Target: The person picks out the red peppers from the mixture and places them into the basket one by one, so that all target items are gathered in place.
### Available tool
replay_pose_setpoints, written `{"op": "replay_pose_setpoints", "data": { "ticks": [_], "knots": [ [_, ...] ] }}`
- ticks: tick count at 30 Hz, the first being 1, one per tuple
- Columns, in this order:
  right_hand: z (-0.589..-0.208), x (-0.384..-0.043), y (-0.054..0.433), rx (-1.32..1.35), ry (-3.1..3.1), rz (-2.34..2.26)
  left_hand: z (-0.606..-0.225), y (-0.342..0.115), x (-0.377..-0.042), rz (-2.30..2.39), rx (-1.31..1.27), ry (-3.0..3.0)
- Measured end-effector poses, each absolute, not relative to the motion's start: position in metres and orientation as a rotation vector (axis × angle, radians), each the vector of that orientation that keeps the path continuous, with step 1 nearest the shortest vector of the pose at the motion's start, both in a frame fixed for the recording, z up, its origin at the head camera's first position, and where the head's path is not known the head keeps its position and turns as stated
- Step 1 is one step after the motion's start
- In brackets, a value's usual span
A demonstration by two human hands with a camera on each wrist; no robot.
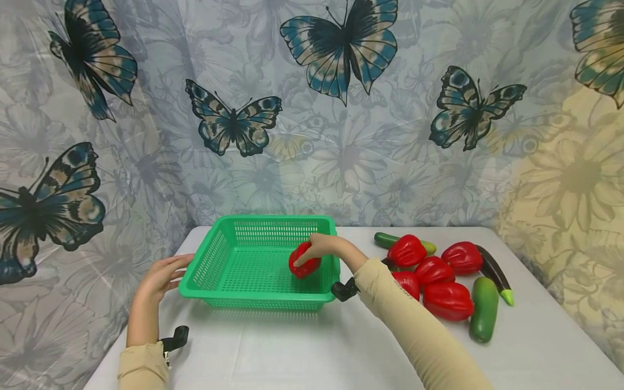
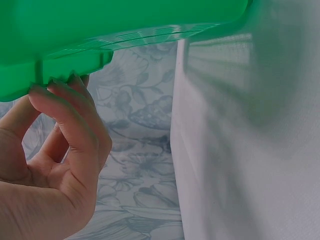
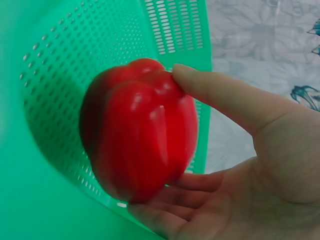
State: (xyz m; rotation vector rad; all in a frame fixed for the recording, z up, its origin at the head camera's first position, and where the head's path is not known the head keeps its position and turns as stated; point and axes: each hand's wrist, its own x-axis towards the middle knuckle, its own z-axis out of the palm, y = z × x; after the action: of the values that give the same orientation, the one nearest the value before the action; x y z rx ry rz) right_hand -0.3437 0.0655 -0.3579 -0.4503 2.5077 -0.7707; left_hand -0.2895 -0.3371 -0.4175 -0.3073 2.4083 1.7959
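Observation:
A red bell pepper is held in my right hand, thumb on one end and fingers along the other side. In the head view this pepper is inside the green plastic basket, toward its right side, and my right hand reaches in over the right rim. My left hand is at the basket's left side. Seen from the left wrist, that hand has its fingertips against the outer edge of the green rim, with the fingers loosely bent.
Right of the basket lie several more red bell peppers, a dark eggplant, a thick green cucumber and a longer green one behind. The white table backs onto a butterfly-print cloth.

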Motion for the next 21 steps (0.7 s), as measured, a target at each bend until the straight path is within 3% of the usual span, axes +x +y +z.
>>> {"op": "replay_pose_setpoints", "data": {
  "ticks": [21],
  "knots": [
    [-0.3602,-0.3422,0.0587,-0.416,2.497,-0.569,-0.4177,-0.3363,-0.2908,1.779,-0.346,2.409]
  ]
}}
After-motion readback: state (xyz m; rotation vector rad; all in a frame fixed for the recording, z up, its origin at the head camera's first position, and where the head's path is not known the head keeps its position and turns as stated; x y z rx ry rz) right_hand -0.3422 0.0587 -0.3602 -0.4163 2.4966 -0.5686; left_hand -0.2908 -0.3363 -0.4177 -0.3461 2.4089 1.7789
